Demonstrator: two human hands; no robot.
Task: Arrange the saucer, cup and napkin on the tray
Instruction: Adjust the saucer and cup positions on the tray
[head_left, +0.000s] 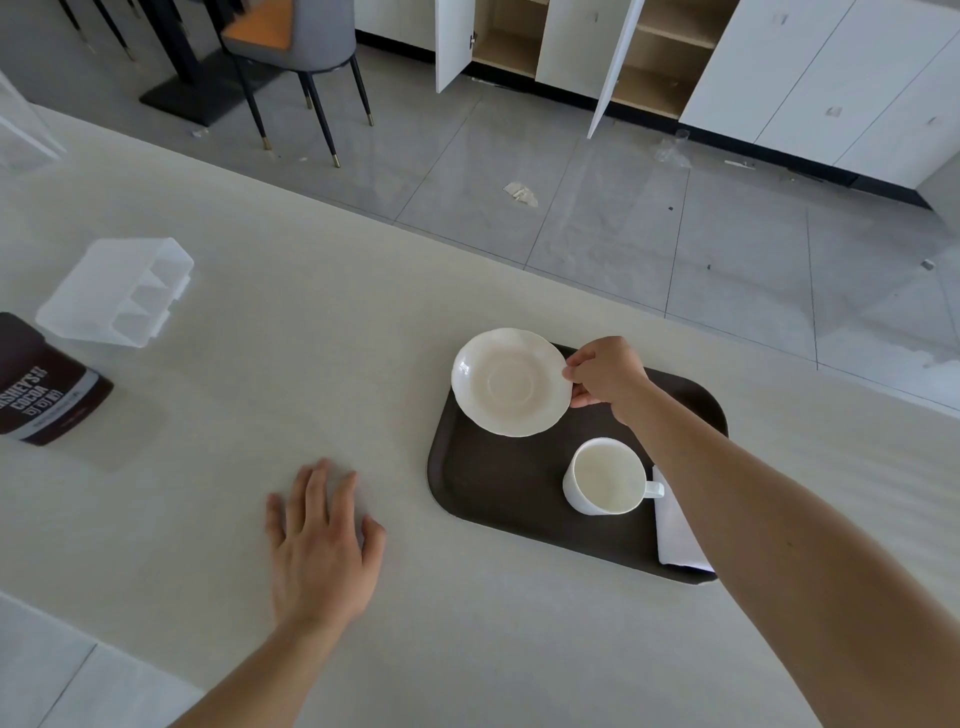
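Pinching the saucer (511, 382) by its right rim, the right hand (608, 376) holds it at the tray's (493, 483) far left corner, its scalloped edge overhanging the tray lip on the far and left sides. Whether the saucer is resting on the tray or held just above it cannot be told from this angle; it looks slightly tilted. The left hand (319, 540) lies flat on the table (311, 312), fingers spread, holding nothing, well apart from the tray.

The cup (608, 475) stands upright on the tray's near right part, handle pointing right, and the napkin (675, 525) lies just beside it along the right edge.

To do this step well, the saucer probably wants bringing inward so its whole foot sits on the tray floor, clear of the raised lip, and lowering level before the fingers let go. A rim pinch gives little control over tilt, so a slow set-down seems wise. Room should be kept from the cup, in case the cup is meant to go on the saucer afterwards.

The right forearm covers much of the napkin and the tray's right side, so the napkin's full shape and fold are unclear. The saucer's underside and the fingers beneath its rim are hidden.
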